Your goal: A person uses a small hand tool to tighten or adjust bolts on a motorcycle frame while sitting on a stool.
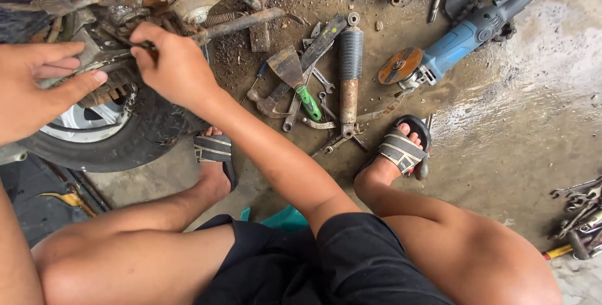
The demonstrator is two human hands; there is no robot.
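Hands [113,73] at greasy hub [110,60], right fingers pinching perhaps a thin tool [139,45].

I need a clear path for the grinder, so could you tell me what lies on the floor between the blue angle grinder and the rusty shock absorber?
In the head view, the stretch between the blue angle grinder and the rusty shock absorber is bare, dirty concrete.
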